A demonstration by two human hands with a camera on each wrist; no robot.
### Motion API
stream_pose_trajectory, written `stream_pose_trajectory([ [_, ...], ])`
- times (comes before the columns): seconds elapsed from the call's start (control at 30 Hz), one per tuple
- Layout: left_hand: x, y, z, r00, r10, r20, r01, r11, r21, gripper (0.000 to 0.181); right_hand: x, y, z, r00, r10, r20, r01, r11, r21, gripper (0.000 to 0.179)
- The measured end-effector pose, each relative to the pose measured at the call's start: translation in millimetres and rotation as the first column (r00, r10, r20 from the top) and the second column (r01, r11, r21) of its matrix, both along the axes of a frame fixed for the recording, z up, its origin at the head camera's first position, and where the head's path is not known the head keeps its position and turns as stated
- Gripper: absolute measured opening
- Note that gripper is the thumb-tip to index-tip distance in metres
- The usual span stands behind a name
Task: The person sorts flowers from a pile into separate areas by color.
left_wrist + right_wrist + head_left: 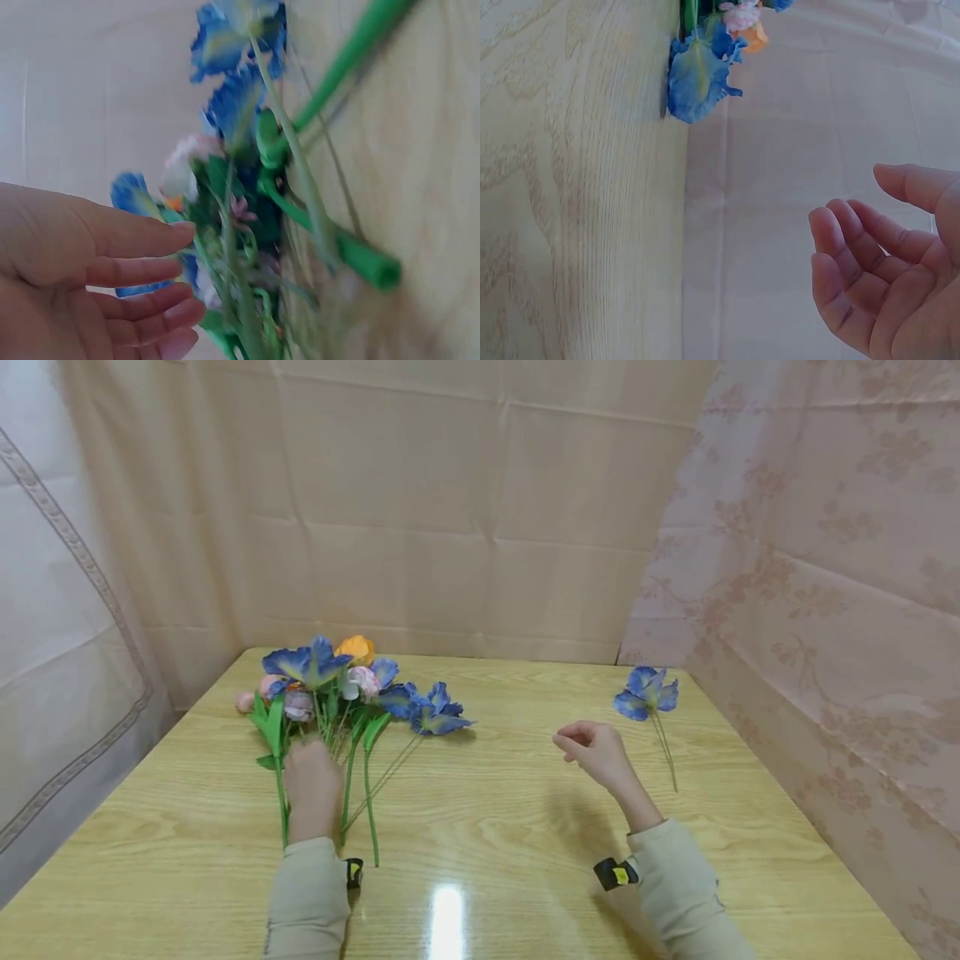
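A bunch of artificial flowers lies at the left of the table, with a large blue flower [307, 662], an orange bloom [356, 649], a pink-white one [363, 683] and green stems [347, 797]. My left hand [311, 785] is over the stems; in the left wrist view its fingers [150, 304] are extended beside them, with nothing gripped. Another blue flower [437, 712] reaches out on the bunch's right. Above the table, my right hand [596, 753] is empty with loosely bent fingers [859, 247]. Nearest to it, a single blue flower [647, 693] lies at the right.
The wood-grain table [487, 793] ends at a beige curtain [420, 510] behind. A floral cloth [832, 610] hangs along the right side, and a white cloth [60, 610] hangs at the left. Each wrist carries a black band [615, 874].
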State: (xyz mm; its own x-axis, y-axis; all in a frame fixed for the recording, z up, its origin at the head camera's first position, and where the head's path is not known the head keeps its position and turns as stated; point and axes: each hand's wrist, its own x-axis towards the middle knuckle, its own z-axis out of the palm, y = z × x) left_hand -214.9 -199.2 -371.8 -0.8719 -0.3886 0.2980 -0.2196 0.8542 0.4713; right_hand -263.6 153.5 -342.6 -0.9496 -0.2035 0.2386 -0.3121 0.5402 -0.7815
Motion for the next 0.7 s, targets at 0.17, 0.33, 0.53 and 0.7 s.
stream_pose_trajectory([
  [0.17, 3.8, -10.4, -2.8, 0.987, -0.011, 0.158, 0.003, 0.999, 0.048, 0.012, 0.5, -1, -1.2, 1.0, 0.006, 0.009, -0.007, 1.0, 0.009, 0.022],
  [0.33, 3.4, -12.7, -4.7, 0.978, 0.005, 0.207, -0.022, 0.997, 0.08, 0.016, 0.6, -2, -0.6, 1.0, 0.008, 0.016, -0.009, 1.0, 0.015, 0.023],
  [0.53, 1.9, -15.6, -7.2, 0.982, 0.033, 0.188, -0.053, 0.993, 0.103, 0.016, 0.9, -2, -1.0, 1.0, 0.004, 0.018, -0.005, 1.0, 0.022, 0.022],
  [0.7, 2.1, -19.1, -8.0, 0.969, 0.036, 0.245, -0.069, 0.989, 0.128, 0.025, 1.5, -3, -1.9, 1.0, 0.015, 0.02, -0.015, 1.0, 0.016, 0.022],
])
